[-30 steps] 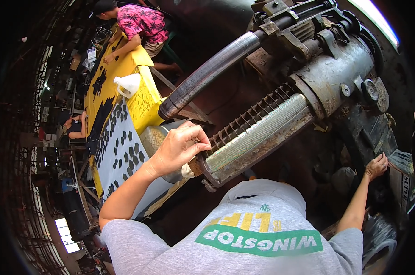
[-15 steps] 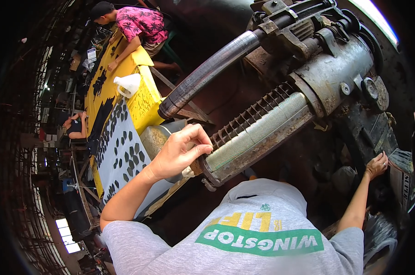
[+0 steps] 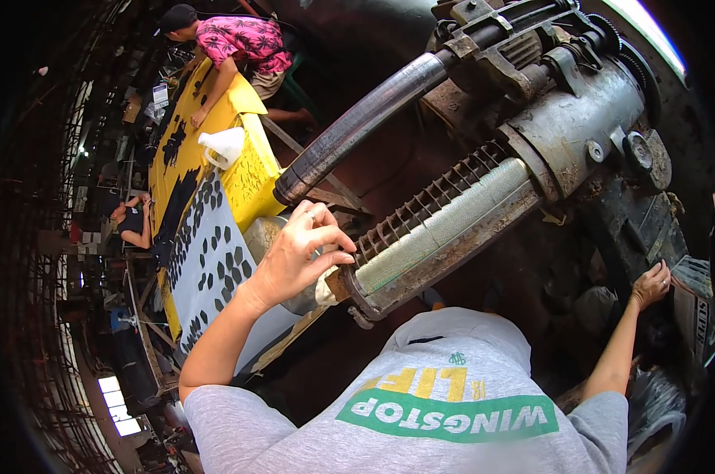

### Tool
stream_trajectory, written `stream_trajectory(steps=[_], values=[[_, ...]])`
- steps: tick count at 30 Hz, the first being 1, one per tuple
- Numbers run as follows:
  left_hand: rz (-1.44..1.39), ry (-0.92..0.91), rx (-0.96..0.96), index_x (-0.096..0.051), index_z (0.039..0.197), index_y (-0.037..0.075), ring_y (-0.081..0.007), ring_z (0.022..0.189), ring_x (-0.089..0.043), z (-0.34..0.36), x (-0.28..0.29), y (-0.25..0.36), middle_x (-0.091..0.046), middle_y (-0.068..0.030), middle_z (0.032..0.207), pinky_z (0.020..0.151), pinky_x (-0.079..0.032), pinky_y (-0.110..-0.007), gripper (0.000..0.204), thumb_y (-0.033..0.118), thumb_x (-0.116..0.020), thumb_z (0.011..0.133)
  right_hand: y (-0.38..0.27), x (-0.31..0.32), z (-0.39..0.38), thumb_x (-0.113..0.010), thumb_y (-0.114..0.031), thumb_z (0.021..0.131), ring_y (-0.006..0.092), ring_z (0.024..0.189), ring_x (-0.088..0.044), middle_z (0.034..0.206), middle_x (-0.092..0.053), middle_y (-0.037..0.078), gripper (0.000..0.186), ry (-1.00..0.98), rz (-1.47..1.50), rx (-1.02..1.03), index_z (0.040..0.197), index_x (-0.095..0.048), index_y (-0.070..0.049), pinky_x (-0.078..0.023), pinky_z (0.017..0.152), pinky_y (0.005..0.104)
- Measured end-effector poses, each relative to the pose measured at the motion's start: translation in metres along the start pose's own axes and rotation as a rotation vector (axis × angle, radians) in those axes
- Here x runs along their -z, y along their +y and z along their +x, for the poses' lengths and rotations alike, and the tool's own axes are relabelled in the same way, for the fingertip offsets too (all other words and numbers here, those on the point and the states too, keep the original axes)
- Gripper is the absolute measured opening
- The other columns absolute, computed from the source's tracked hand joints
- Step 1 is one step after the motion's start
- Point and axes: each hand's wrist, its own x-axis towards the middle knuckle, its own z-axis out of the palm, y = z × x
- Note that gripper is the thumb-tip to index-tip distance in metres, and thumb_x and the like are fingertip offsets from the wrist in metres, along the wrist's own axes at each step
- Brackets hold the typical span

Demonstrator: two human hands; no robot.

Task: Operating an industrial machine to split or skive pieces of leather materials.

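Observation:
A long horizontal cylinder arm (image 3: 452, 231) of a worn metal machine lies before me, covered along its top with pale green mesh cloth. Along its far side runs a row of rusty wire loops (image 3: 425, 194). At the near left end of these loops is my left hand (image 3: 294, 257), thumb and forefinger pinched; anything between them is too small to make out. Far to the right, my right hand (image 3: 650, 285) has its fingers bent at the edge of a dark machine plate (image 3: 650, 229); what they grip is hidden.
A curved metal tube (image 3: 365, 126) reaches out above the cylinder. On the left a yellow-covered table (image 3: 250, 170) carries a white jug (image 3: 224, 145) and a grey sheet with many dark pieces (image 3: 215, 253). Two co-workers (image 3: 243, 47) are at this table. A printed sack (image 3: 693, 316) stands beside my right hand.
My left hand has shifted slightly left, its fingers opening a little from a tighter curl. My right hand stays in place. The far co-worker in pink has leaned a bit and moved an arm.

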Motion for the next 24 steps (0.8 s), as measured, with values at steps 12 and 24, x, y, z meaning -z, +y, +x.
stream_trajectory(steps=[12,24], values=[[0.309,-0.148,-0.309,-0.062,0.077,0.01,-0.0238,0.084,-0.047,0.012,0.007,0.004,-0.045,-0.0054,0.083,0.074,-0.043,-0.035,0.017,0.008,-0.07,0.062,0.0,0.001,0.0,-0.049,-0.028,0.089,0.0257,0.102,-0.054,0.107,-0.059,0.007,0.023,-0.002,-0.019,-0.004,0.102,-0.063,-0.016,-0.042,0.088,0.0386],[0.216,-0.283,-0.362,-0.057,0.074,0.008,-0.0234,0.085,-0.047,0.021,0.008,0.002,-0.045,-0.0058,0.084,0.072,-0.042,-0.034,0.013,0.005,-0.065,0.064,-0.004,0.005,0.003,-0.049,-0.028,0.089,0.025,0.099,-0.055,0.105,-0.06,0.006,0.023,0.011,-0.024,0.015,0.101,-0.063,-0.015,-0.043,0.087,0.0382]])
